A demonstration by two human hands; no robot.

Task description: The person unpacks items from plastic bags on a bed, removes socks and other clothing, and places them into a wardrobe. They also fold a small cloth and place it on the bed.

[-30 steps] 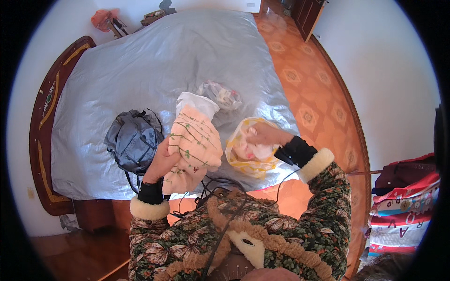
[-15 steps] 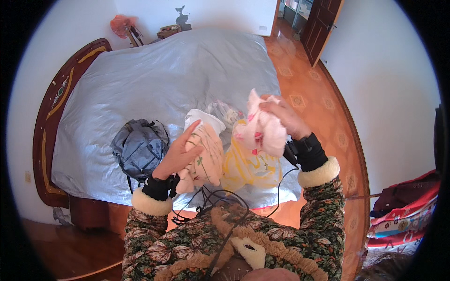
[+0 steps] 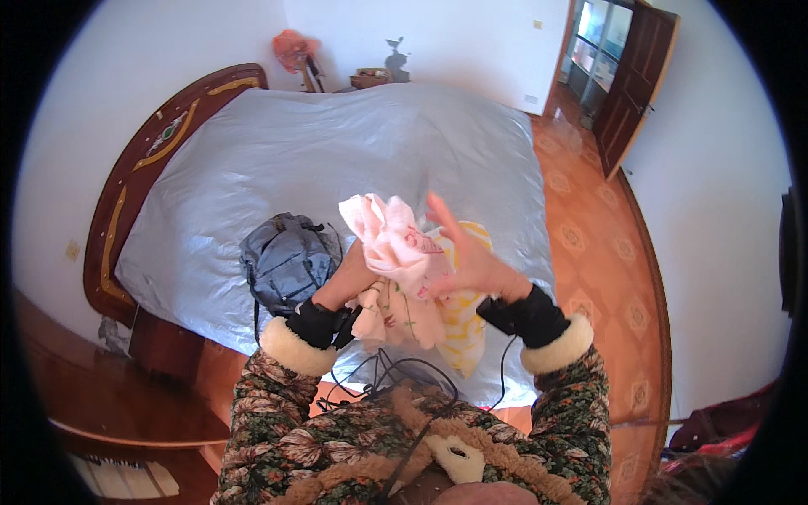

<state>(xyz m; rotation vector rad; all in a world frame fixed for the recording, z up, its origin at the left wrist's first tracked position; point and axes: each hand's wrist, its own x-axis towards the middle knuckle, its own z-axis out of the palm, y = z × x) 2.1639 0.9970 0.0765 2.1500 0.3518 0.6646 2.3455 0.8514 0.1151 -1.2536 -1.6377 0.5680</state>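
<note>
My left hand (image 3: 357,276) is wrapped round a peach cloth (image 3: 401,313) printed with green stems and small red flowers; its fingers are mostly behind the fabric. Bunched on top of that cloth, against the left hand, is a pale pink cloth (image 3: 389,236) with red and pink marks. At its right side is my right hand (image 3: 481,268), fingers spread and slightly blurred, the thumb close to or touching the pink folds. Behind and below the right hand, a yellow-and-white bag or cloth (image 3: 463,341) lies on the bed's near edge, partly covered.
A grey-blue backpack (image 3: 290,263) sits on the silver-grey bed cover (image 3: 353,143), left of my hands. Black cables (image 3: 383,370) loop before my body. A dark wooden headboard (image 3: 135,185) stands left; an open brown door (image 3: 633,88) is at the far right.
My right hand has brought the pink cloth leftward onto the peach cloth and opened its fingers. The left hand has shifted slightly right. The view has also turned, moving the room's contents within it.
</note>
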